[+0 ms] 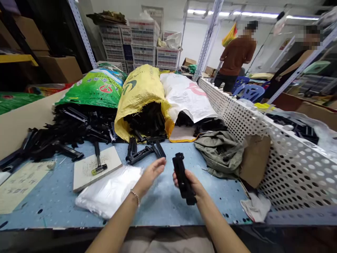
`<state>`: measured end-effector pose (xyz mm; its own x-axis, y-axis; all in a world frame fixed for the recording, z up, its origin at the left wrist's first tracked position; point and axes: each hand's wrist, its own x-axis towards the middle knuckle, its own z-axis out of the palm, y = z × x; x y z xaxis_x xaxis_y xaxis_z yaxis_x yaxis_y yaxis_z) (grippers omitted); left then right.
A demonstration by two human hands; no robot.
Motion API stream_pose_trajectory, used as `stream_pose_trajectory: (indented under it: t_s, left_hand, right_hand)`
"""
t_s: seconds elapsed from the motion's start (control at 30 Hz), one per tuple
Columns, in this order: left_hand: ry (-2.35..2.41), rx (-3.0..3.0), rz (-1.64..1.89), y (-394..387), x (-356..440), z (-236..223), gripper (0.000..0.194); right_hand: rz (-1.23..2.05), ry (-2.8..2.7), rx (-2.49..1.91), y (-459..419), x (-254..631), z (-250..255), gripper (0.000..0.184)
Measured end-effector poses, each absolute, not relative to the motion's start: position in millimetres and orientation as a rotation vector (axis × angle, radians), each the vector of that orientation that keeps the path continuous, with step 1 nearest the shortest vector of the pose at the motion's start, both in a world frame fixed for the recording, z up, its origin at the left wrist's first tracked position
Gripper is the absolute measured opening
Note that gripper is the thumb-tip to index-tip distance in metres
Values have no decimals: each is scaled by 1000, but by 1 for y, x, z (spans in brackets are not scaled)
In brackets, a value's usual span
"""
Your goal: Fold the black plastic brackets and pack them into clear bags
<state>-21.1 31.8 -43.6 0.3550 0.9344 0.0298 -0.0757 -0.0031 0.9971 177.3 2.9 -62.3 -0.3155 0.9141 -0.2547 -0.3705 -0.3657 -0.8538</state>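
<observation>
My right hand (194, 183) is closed around a long black plastic part (181, 175), which is held tilted above the blue tabletop (163, 211). My left hand (151, 174), a beaded bracelet at its wrist, hovers to the left with fingers stretched out and nothing in it. Just beyond its fingertips lie several similar black parts (140, 155), in front of a yellow woven sack (144, 84) filled with more. A stack of clear plastic bags (112, 191) lies beside my left forearm. Behind it, a small hammer (98, 160) rests on a pale board (112, 160).
A green sack (92, 88) spills a heap of black parts (71, 130) at left; a white sack (186, 95) stands at right. Grey cloth (221, 151), cardboard (255, 160) and a perforated metal panel (295, 168) border the right side. Two people stand in the background.
</observation>
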Motion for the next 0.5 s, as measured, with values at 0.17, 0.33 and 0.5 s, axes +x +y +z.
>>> stream_pose_trajectory:
  t_s: [0.17,0.33,0.5]
  left_hand:
    - [711,980,857,-32,-7,-41,57]
    - [887,884,961,-49,-26,-31,36]
    - [877,755,886,-56,-23,-21,36]
  right_hand:
    - [1987,-1027,-980,-46,147,-68,65]
    - [1052,-1672,-1276,-50,165,-34,30]
    - [232,-2291,-1064,-29,157,-10,24]
